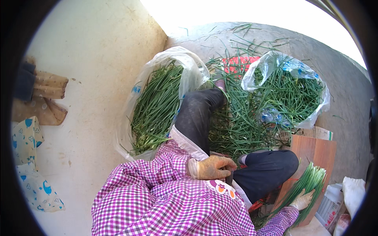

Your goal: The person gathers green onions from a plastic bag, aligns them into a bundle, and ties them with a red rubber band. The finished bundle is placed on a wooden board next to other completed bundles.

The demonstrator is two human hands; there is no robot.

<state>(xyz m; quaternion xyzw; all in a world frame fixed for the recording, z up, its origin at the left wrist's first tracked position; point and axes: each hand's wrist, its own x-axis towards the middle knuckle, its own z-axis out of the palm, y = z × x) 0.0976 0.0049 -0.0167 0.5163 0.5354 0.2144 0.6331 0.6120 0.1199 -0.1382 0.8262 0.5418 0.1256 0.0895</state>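
At the lower right, my right hand, in a pale glove, grips a bunch of garlic chives over a brown wooden board. The pale stem ends of the bunch lie together at its far end. My left hand, in a stained yellowish glove, lies at my lap with its fingers curled. A dark object or fold shows beneath those fingers; I cannot tell whether they hold it. Loose garlic chives are heaped on the floor between and beyond my legs.
Left of my leg stands a clear plastic bag of long chives; another plastic bag with tangled greens is at the right. A wall runs along the left. White sacks sit beyond the board. Stray leaves litter the concrete floor.
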